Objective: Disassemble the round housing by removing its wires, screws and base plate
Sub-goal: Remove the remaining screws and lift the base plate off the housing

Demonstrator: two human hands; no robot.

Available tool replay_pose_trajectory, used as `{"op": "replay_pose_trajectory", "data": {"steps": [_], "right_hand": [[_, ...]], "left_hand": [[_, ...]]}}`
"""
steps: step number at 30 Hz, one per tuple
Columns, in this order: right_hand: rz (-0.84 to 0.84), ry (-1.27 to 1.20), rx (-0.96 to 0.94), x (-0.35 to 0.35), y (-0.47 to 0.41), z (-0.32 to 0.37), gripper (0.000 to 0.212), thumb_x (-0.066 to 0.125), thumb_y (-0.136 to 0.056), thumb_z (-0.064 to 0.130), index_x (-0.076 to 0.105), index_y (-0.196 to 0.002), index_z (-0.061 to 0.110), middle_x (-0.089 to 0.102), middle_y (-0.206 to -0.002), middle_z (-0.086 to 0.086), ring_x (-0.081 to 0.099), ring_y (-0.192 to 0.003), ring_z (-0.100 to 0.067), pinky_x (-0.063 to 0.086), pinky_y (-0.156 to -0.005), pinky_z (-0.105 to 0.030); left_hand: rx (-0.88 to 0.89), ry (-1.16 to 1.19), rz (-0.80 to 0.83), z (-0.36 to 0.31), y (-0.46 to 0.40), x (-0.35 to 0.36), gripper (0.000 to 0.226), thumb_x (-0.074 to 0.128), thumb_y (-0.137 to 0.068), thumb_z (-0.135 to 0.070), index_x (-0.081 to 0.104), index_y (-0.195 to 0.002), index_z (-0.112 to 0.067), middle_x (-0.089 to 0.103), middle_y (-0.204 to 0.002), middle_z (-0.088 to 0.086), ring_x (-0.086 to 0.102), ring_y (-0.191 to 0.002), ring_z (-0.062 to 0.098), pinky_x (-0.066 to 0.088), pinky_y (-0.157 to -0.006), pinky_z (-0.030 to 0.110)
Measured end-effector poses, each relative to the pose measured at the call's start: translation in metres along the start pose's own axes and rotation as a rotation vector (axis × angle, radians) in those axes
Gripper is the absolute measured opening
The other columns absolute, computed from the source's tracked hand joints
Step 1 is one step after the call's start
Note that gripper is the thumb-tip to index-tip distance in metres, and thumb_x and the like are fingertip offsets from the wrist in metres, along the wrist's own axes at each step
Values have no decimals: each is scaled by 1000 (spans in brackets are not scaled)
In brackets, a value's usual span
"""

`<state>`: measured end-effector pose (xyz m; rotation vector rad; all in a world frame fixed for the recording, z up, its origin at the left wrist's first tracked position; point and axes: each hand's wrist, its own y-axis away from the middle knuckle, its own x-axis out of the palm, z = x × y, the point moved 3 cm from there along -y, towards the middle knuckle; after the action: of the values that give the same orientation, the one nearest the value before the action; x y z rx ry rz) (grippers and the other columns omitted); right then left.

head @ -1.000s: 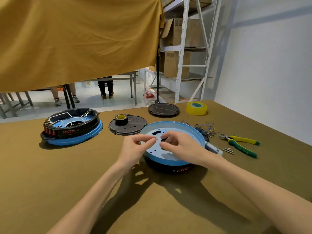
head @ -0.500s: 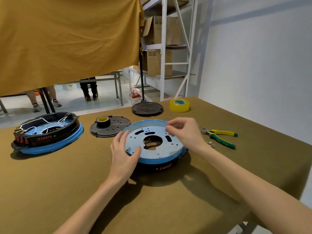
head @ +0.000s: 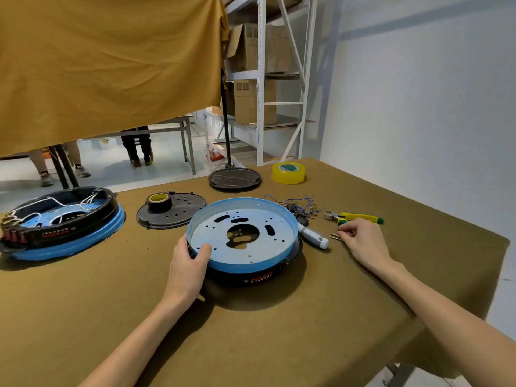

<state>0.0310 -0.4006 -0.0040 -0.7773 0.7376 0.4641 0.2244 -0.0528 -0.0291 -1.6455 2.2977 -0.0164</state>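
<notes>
Housing point(head: 242, 241) on desk point(head: 139, 317), blue plate up, gripped at near-left rim by left hand point(head: 187, 268), thumb over the edge. Right hand point(head: 363, 243) well right of it, fingers curled, pinching at screws point(head: 335, 236). Screwdriver point(head: 311, 236) between hand and housing; pliers point(head: 354, 217) just beyond; wires point(head: 303, 205) farther back.

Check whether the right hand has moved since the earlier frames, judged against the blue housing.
Yes. The right hand left the blue housing and went rightward to the table beside the pliers, fingers at the loose screws.
</notes>
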Motion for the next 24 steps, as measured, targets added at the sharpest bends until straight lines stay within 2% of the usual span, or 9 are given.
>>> {"op": "replay_pose_trajectory", "data": {"steps": [3, 5, 7, 10, 15, 18, 22, 24], "right_hand": [[1, 54, 21, 0, -5, -3, 15, 70, -93, 19, 81, -103, 16, 75, -106, -2, 64, -93, -23, 49, -76, -35], [40, 68, 23, 0, -7, -4, 18, 65, -96, 19, 80, -107, 17, 75, -110, -1, 65, -96, -22, 51, -80, -35], [119, 82, 10, 1, -9, -4, 23, 60, -97, 14, 79, -110, 15, 74, -114, -4, 65, -100, -23, 52, -88, -36], [234, 74, 23, 1, -12, -2, 32, 52, -95, -1, 78, -109, 9, 74, -113, -9, 64, -99, -21, 47, -89, -27], [256, 49, 50, -1, -14, 4, 40, 45, -90, -11, 78, -106, 6, 72, -114, -13, 65, -108, -26, 48, -97, -30], [245, 44, 44, 0, -14, 4, 40, 44, -90, -11, 78, -104, 7, 73, -112, -12, 65, -107, -26, 47, -95, -28], [217, -15, 43, -6, -15, 4, 42, 43, -90, -11, 78, -93, 12, 74, -97, -10, 67, -97, -25, 47, -82, -26], [185, -18, -1, -8, -14, 9, 42, 44, -89, -11, 78, -92, 13, 73, -96, -9, 66, -94, -23, 46, -82, -27]], "left_hand": [[5, 1, -5, 0, 0, 1, 53, 55, -103, -30, 38, -152, -22, 52, -140, -2, 48, -125, 13, 45, -87, 24], [9, 10, -12, 0, 0, 1, 53, 55, -103, -29, 38, -152, -21, 52, -138, -4, 48, -123, 12, 44, -90, 26], [11, 16, -12, 0, 0, 1, 53, 56, -102, -28, 38, -152, -21, 52, -135, -6, 48, -123, 12, 44, -90, 26], [13, 22, -8, -1, 1, 1, 53, 55, -102, -27, 38, -152, -20, 52, -134, -6, 47, -123, 12, 44, -89, 24], [20, 32, -2, -3, 2, 0, 53, 55, -103, -27, 38, -152, -19, 52, -137, -3, 47, -125, 13, 45, -95, 30], [24, 36, 2, -4, 2, 0, 53, 55, -103, -27, 38, -152, -20, 53, -139, -2, 48, -127, 15, 46, -98, 32], [19, 39, 1, -5, 2, 0, 53, 55, -103, -26, 38, -152, -20, 53, -139, -1, 49, -128, 16, 47, -97, 31], [19, 40, 3, -5, 3, 0, 52, 55, -103, -26, 38, -152, -20, 53, -138, -1, 49, -127, 15, 48, -97, 31]]}}
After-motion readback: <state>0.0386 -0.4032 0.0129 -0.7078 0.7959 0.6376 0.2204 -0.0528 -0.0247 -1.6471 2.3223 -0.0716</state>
